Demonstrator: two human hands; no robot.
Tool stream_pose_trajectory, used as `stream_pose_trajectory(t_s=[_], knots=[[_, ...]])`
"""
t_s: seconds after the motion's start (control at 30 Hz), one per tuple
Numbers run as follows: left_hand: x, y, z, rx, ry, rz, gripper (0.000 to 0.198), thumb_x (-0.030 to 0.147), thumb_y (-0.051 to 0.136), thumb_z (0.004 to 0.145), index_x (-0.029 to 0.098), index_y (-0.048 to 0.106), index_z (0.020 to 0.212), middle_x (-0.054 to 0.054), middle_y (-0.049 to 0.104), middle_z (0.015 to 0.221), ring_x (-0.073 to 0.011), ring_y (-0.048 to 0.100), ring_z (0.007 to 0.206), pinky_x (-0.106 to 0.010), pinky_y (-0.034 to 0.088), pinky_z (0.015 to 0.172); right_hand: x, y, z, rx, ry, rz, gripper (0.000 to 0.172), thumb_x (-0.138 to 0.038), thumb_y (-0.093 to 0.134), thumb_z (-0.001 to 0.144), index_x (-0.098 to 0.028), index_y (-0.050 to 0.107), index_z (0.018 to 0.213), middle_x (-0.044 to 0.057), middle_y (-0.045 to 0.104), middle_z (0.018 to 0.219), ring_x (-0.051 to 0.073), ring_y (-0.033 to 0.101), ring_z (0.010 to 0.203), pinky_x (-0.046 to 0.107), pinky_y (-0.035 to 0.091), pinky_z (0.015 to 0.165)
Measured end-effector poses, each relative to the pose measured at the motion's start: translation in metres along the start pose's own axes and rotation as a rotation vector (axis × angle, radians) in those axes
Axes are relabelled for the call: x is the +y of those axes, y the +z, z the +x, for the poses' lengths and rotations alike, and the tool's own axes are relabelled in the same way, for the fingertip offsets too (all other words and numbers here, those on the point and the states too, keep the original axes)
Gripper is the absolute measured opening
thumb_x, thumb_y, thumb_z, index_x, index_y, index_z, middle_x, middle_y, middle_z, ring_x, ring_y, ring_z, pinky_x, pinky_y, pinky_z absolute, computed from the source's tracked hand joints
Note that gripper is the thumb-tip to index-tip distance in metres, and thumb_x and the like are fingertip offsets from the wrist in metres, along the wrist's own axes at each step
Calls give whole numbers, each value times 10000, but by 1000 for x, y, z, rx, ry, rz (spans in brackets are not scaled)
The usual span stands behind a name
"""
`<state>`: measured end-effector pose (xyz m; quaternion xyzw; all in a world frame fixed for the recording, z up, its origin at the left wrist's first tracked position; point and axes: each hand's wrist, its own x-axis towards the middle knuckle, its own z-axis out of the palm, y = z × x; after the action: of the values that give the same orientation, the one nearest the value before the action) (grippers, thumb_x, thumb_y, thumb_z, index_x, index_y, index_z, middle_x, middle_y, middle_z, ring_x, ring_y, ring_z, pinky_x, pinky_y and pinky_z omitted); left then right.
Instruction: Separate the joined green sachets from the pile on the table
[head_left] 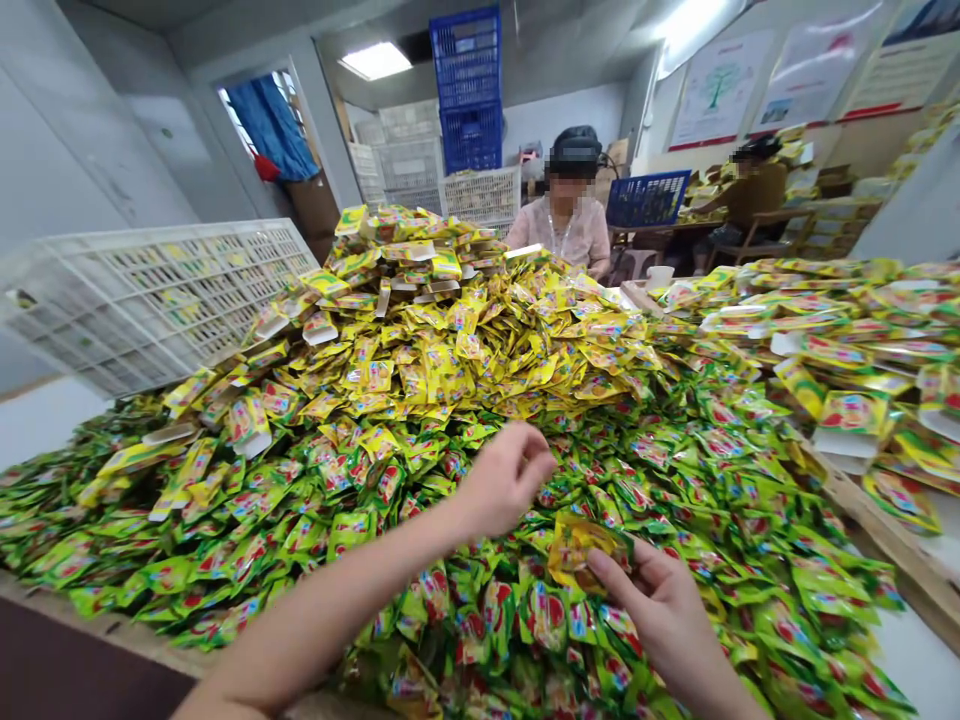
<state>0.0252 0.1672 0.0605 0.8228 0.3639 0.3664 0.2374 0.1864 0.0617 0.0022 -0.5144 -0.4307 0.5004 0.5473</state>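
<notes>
My right hand [660, 590] pinches a yellow sachet [574, 550] between thumb and fingers, just above the pile. Dark green wrapping shows behind that sachet by the fingertips; whether it is a second sachet I cannot tell. My left hand [510, 478] hovers over the middle of the pile with its fingers curled, and what lies inside them, if anything, is hidden. Beneath both hands spreads a thick layer of green sachets [547, 615] with red fruit pictures. Beyond them rises a heap of yellow sachets [450, 370].
Flat yellow cartons [409, 250] top the heap. More cartons [851, 410] lie right of a wooden edge strip [885, 545]. A white plastic crate [172, 300] leans at the left. A person [562, 220] sits across the table; another person [754, 195] sits farther back. Blue crates [469, 90] stand stacked behind.
</notes>
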Motion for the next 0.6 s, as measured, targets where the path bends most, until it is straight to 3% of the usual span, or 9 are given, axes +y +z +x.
stream_pose_trajectory(t_s=[0.1,0.17,0.23,0.33,0.4,0.47,0.57,0.6], knots=[[-32,-56,77,358,25,386,171,206,569,795,178,542,962,-77,566,977,-218,547,906,-359,461,814,5,-4,6,22,-3,-5,344,-516,729,643,-211,725,804,51,713,677,258,674,682,345,553,606],[-52,-87,121,541,-105,662,226,152,572,773,164,568,998,-89,540,1059,-256,520,1010,-397,433,887,7,-4,10,34,11,17,332,-513,739,631,-210,716,764,37,700,643,266,676,703,360,557,644],[-66,-110,149,589,-160,721,207,169,512,817,128,585,1005,-88,510,1094,-283,469,1093,-446,387,936,8,-4,13,34,30,51,329,-504,750,623,-206,712,759,31,700,644,265,677,719,363,557,672],[-71,-128,165,583,-171,737,224,187,410,882,76,604,879,-81,510,1068,-318,419,1136,-570,318,951,9,-4,18,58,17,104,340,-472,765,630,-193,722,821,41,727,730,238,675,735,338,551,693],[-63,-128,167,583,-148,745,244,207,405,895,63,593,836,-92,517,1088,-350,394,1155,-636,288,940,7,-7,22,69,28,180,331,-436,791,619,-182,722,820,47,739,770,213,676,737,309,550,703],[-47,-115,160,567,-93,734,221,234,439,880,73,585,845,-106,520,1150,-353,391,1180,-616,287,972,2,-15,27,47,101,354,313,-402,820,592,-179,711,784,46,748,803,184,684,728,276,557,697],[-14,-68,121,393,92,716,103,199,545,783,116,583,830,-132,539,1239,-319,432,1204,-501,311,1048,-9,-30,31,-75,235,676,317,-348,846,573,-171,694,788,61,737,997,129,697,716,193,562,632],[-3,-47,100,241,219,746,125,176,539,770,116,581,872,-159,534,1268,-331,441,1211,-517,312,1052,-13,-34,30,-135,258,746,323,-327,851,574,-165,692,805,73,715,1072,114,700,717,163,555,606]])
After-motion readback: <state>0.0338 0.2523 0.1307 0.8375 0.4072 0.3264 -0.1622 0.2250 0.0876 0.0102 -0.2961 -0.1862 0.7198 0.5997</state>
